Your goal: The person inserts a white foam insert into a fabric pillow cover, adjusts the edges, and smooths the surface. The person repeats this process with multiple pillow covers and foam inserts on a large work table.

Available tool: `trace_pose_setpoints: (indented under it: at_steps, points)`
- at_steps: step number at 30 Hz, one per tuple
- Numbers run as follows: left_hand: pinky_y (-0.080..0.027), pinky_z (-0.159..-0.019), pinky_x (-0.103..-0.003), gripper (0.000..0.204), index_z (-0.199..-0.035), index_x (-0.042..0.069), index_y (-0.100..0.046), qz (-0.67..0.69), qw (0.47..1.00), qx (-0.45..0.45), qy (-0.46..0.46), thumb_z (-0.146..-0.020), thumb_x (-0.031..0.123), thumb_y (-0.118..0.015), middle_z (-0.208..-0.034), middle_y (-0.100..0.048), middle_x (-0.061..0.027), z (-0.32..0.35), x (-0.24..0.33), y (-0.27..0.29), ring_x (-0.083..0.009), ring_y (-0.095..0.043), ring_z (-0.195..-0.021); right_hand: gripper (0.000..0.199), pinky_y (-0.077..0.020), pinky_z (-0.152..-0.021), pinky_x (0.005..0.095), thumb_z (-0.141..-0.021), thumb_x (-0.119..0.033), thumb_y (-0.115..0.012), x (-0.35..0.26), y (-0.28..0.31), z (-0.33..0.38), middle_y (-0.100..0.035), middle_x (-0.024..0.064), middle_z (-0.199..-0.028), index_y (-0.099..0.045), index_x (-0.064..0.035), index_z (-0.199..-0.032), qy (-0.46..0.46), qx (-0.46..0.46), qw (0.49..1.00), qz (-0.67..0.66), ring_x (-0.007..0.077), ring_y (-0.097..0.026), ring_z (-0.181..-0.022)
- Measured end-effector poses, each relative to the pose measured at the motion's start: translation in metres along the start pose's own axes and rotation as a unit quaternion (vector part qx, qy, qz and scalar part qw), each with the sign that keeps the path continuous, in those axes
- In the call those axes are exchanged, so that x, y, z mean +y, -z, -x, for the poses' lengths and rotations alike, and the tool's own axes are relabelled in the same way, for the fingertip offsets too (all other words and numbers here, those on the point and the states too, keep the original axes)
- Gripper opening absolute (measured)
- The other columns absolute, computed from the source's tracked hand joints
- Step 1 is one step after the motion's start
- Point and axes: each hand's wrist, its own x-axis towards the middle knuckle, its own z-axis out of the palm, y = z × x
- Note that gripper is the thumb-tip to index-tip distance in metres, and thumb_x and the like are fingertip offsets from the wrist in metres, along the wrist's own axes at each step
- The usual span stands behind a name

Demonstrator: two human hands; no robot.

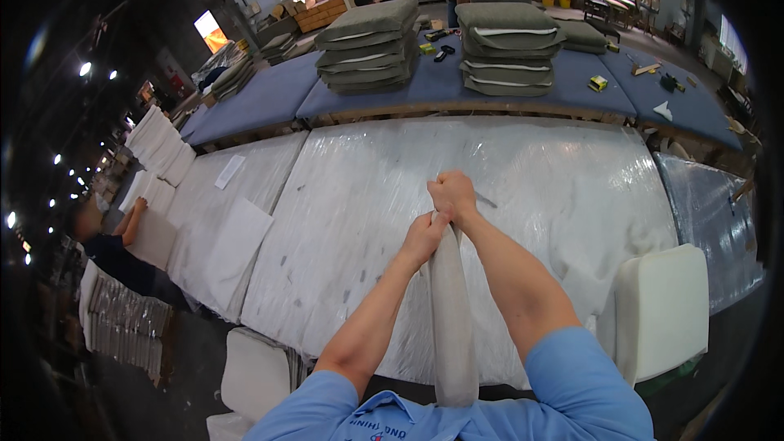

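A grey fabric-covered cushion (453, 327) stands edge-on in front of me, its near end against my blue shirt and its far end over the plastic-covered table (351, 196). At that far end my left hand (427, 237) is closed on the cushion's upper corner. My right hand (454, 194) is in a fist just beyond and above it, touching the left hand and gripping the cushion's far end. The exact bit of fabric between the right fingers is hidden.
White foam pads (665, 310) stand at the table's right front edge, another pad (256, 363) at the left front. Stacks of grey cushions (367, 49) sit on the blue table (441, 102) beyond. A co-worker (122, 253) handles white pads (151, 212) at the left.
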Motion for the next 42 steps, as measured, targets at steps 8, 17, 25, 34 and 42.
trace_pose_setpoints:
  at_steps: [8, 17, 25, 34, 42]
  points:
    - [-0.051, -0.077, -0.036, 0.052, -0.101, 0.0, -0.073, -0.011, 1.0, 0.006, -0.008, -0.089, 0.05, -0.069, -0.093, -0.072, -0.0116, 0.002, 0.006, -0.003, -0.0221, -0.068, -0.085, 0.032, -0.0489, -0.061, 0.0459, -0.078, -0.028, -0.068, 0.014, -0.003, -0.011, -0.064, 0.02, -0.065, -0.065, 0.0002, -0.064, 0.0, -0.092, 0.996, 0.014, 0.032, -0.058, -0.059]
    - [-0.05, -0.068, -0.036, 0.033, -0.091, -0.001, -0.073, 0.033, 0.998, 0.02, 0.054, -0.083, 0.031, -0.069, -0.085, -0.07, -0.0099, -0.012, 0.008, -0.007, -0.0201, -0.065, -0.075, 0.046, -0.0412, -0.054, 0.0384, -0.088, -0.037, -0.076, 0.027, 0.002, -0.01, -0.055, 0.004, -0.057, -0.062, -0.0002, -0.065, -0.037, -0.121, 0.99, -0.056, 0.0146, -0.048, -0.057]
    - [-0.056, -0.071, -0.039, 0.036, -0.098, -0.005, -0.07, 0.212, 0.966, 0.139, 0.058, -0.084, 0.028, -0.072, -0.089, -0.071, -0.0155, -0.049, -0.034, 0.06, -0.0256, -0.069, -0.076, 0.041, -0.0502, -0.079, 0.0328, -0.105, -0.042, -0.056, 0.117, 0.066, 0.139, -0.071, 0.0038, -0.095, -0.07, -0.0045, -0.114, -0.106, -0.109, 0.972, -0.178, 0.0173, -0.065, -0.087]
    - [-0.053, -0.08, -0.046, 0.03, -0.093, 0.008, -0.062, 0.313, 0.906, 0.262, 0.111, -0.084, 0.036, -0.066, -0.088, -0.066, -0.0128, -0.058, -0.058, 0.143, -0.0307, -0.063, -0.081, 0.072, -0.0431, -0.11, 0.0379, -0.095, -0.041, -0.073, 0.055, 0.135, 0.267, -0.061, 0.0137, -0.135, -0.048, -0.0023, -0.15, 0.051, -0.11, 0.95, -0.286, 0.0256, -0.057, -0.129]
    - [-0.053, -0.086, -0.048, 0.037, -0.098, 0.002, -0.064, 0.345, 0.898, 0.247, 0.115, -0.085, 0.036, -0.064, -0.096, -0.071, -0.0175, -0.034, -0.075, 0.159, -0.034, -0.067, -0.089, 0.085, -0.055, -0.098, 0.0405, -0.069, -0.025, -0.095, 0.042, 0.102, 0.266, -0.066, 0.0183, -0.13, -0.055, -0.0043, -0.141, 0.142, -0.056, 0.986, -0.072, 0.0331, -0.068, -0.116]
